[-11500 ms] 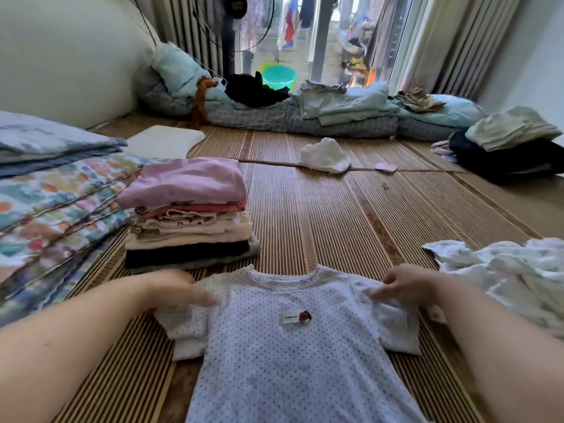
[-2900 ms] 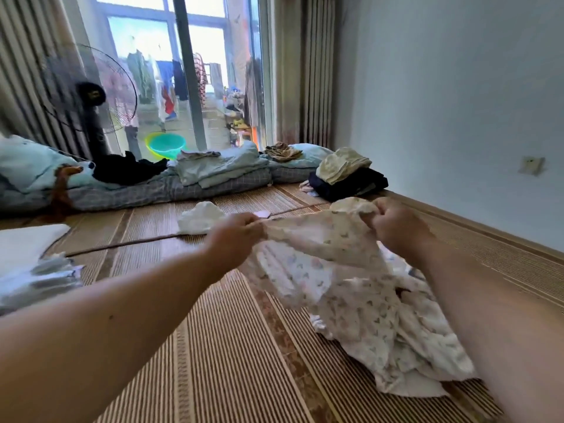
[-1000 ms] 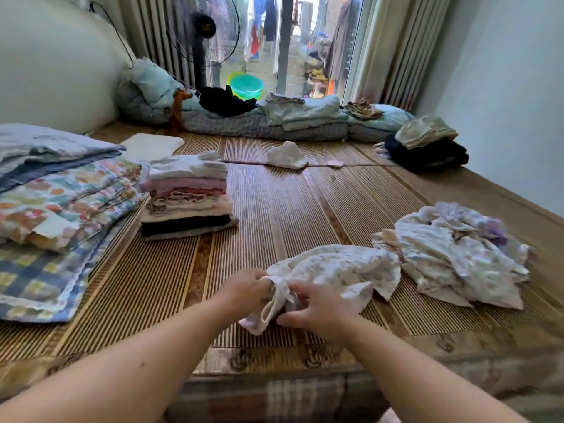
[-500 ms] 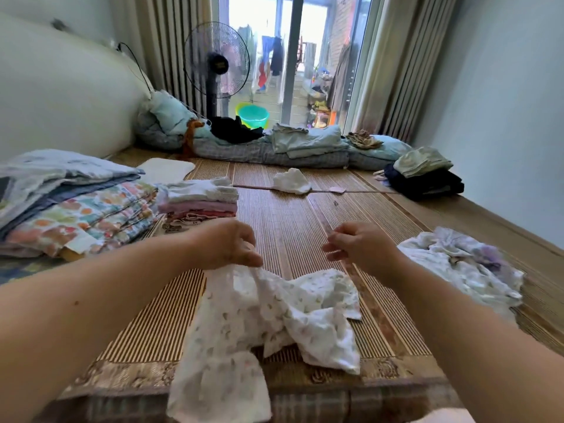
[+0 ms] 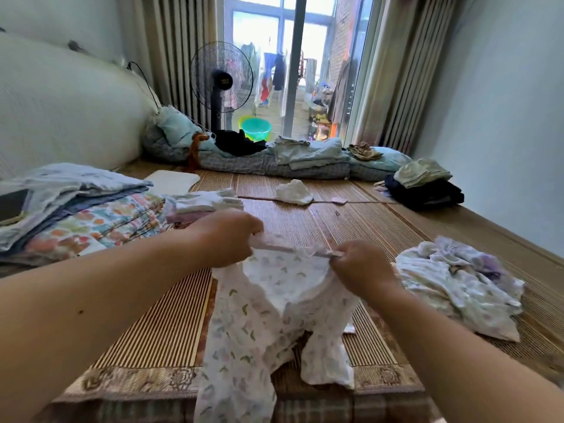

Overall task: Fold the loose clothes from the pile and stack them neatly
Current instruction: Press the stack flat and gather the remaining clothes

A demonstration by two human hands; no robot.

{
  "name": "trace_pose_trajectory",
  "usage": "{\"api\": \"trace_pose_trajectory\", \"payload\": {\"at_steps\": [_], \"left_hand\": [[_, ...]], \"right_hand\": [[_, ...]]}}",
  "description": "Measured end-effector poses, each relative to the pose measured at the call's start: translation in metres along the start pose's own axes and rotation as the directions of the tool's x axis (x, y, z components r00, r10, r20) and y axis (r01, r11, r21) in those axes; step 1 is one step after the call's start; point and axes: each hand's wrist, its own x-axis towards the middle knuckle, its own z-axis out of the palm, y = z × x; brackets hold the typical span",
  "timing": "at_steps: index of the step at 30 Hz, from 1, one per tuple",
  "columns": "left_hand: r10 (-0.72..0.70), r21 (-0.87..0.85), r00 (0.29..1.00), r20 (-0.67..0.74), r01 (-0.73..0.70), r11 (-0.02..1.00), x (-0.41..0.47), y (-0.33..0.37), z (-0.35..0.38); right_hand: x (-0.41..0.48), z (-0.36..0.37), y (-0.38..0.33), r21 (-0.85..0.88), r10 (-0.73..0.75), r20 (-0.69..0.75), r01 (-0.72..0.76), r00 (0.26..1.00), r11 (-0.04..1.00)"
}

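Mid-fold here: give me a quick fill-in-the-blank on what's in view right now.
1. The printed garment hangs from ___ hands: left hand, right hand.
2. The loose pile lies on the person's ___ side.
3. The folded stack sits just beyond the ___ hand.

Missing words: both; right; left.

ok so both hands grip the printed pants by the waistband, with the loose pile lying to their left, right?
Not quite. The head view shows the loose pile lying to the right of the printed pants, beside the right hand. The rest holds: left hand and right hand both grip the waistband.
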Motion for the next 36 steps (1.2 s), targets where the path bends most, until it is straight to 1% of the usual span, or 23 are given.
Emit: {"api": "trace_pose_trajectory", "payload": {"at_steps": [2, 3, 5, 7, 9, 10, 11, 12, 13, 14, 15, 16, 17, 19, 20, 22, 24, 26, 28, 30, 32, 34, 36], "left_hand": [[-0.101, 0.052, 0.994, -0.037, 0.103, 0.993, -0.004, -0.014, 0.003], [-0.133, 0.043, 0.989, -0.068, 0.137, 0.99, -0.005, -0.019, 0.003], [-0.166, -0.047, 0.977, -0.135, 0.161, 0.986, -0.005, -0.027, 0.0], [-0.19, -0.136, 0.965, -0.179, 0.167, 0.976, -0.003, -0.03, -0.008], [-0.213, -0.214, 0.955, -0.206, 0.169, 0.962, 0.003, -0.029, -0.017], [-0.242, -0.29, 0.949, -0.202, 0.178, 0.94, 0.006, -0.028, -0.022], [-0.278, -0.395, 0.943, -0.184, 0.188, 0.899, 0.007, -0.028, -0.027], [-0.31, -0.517, 0.939, -0.147, 0.194, 0.834, 0.008, -0.027, -0.033], [-0.335, -0.635, 0.937, -0.101, 0.199, 0.746, 0.008, -0.029, -0.04], [-0.351, -0.723, 0.935, -0.057, 0.204, 0.66, 0.007, -0.03, -0.046], [-0.363, -0.776, 0.932, -0.018, 0.216, 0.593, 0.004, -0.031, -0.052], [-0.366, -0.818, 0.931, 0.012, 0.22, 0.531, 0.001, -0.032, -0.056], [-0.366, -0.865, 0.929, 0.043, 0.219, 0.452, -0.001, -0.034, -0.059], [-0.333, -0.94, 0.934, 0.132, 0.225, 0.258, -0.002, -0.034, -0.064], [-0.299, -0.956, 0.94, 0.164, 0.226, 0.187, -0.002, -0.033, -0.067], [-0.234, -0.968, 0.954, 0.189, 0.221, 0.116, -0.001, -0.031, -0.075], [-0.175, -0.962, 0.96, 0.218, 0.242, 0.129, 0.001, -0.032, -0.084], [-0.138, -0.946, 0.956, 0.26, 0.28, 0.16, 0.004, -0.035, -0.088], [-0.137, -0.931, 0.942, 0.306, 0.326, 0.161, 0.011, -0.042, -0.081], [-0.123, -0.912, 0.924, 0.362, 0.378, 0.159, 0.022, -0.049, -0.067], [-0.098, -0.894, 0.912, 0.398, 0.409, 0.184, 0.033, -0.057, -0.045], [-0.106, -0.865, 0.903, 0.417, 0.43, 0.257, 0.049, -0.065, -0.019], [-0.195, -0.806, 0.883, 0.427, 0.469, 0.361, 0.067, -0.072, 0.01]], "right_hand": [[0.005, -0.017, 0.009, -0.02, -0.013, -0.108, 0.011, 0.994, 1.0], [0.009, -0.025, 0.013, -0.067, -0.035, -0.158, 0.025, 0.987, 0.997], [0.016, -0.04, 0.018, -0.218, -0.094, -0.227, 0.043, 0.969, 0.975], [0.023, -0.054, 0.021, -0.338, -0.136, -0.243, 0.048, 0.96, 0.94], [0.03, -0.067, 0.023, -0.369, -0.146, -0.234, 0.051, 0.961, 0.928], [0.034, -0.073, 0.023, -0.353, -0.143, -0.23, 0.055, 0.963, 0.934], [0.037, -0.08, 0.023, -0.311, -0.137, -0.224, 0.062, 0.965, 0.948], [0.04, -0.088, 0.022, -0.23, -0.122, -0.215, 0.071, 0.969, 0.971], [0.042, -0.096, 0.021, -0.098, -0.094, -0.204, 0.076, 0.974, 0.992], [0.044, -0.105, 0.02, 0.073, -0.062, -0.185, 0.077, 0.981, 0.994], [0.043, -0.114, 0.018, 0.251, -0.034, -0.152, 0.071, 0.988, 0.965], [0.042, -0.123, 0.015, 0.404, -0.022, -0.107, 0.064, 0.994, 0.912], [0.039, -0.132, 0.013, 0.52, -0.029, -0.057, 0.055, 0.998, 0.852], [0.035, -0.146, 0.01, 0.667, -0.081, 0.036, 0.037, 0.996, 0.744], [0.034, -0.153, 0.008, 0.709, -0.124, 0.072, 0.037, 0.99, 0.704], [0.032, -0.162, 0.005, 0.757, -0.218, 0.122, 0.052, 0.968, 0.651], [0.035, -0.165, 0.006, 0.782, -0.262, 0.166, 0.035, 0.951, 0.623], [0.042, -0.161, 0.01, 0.794, -0.262, 0.176, 0.02, 0.949, 0.607], [0.051, -0.151, 0.017, 0.788, -0.237, 0.176, 0.008, 0.956, 0.616], [0.063, -0.133, 0.027, 0.733, -0.145, 0.173, -0.029, 0.974, 0.68], [0.075, -0.11, 0.041, 0.661, -0.04, 0.196, -0.102, 0.98, 0.743], [0.089, -0.083, 0.055, 0.598, 0.024, 0.238, -0.166, 0.971, 0.784], [0.104, -0.051, 0.066, 0.512, 0.082, 0.259, -0.209, 0.962, 0.833]]}}
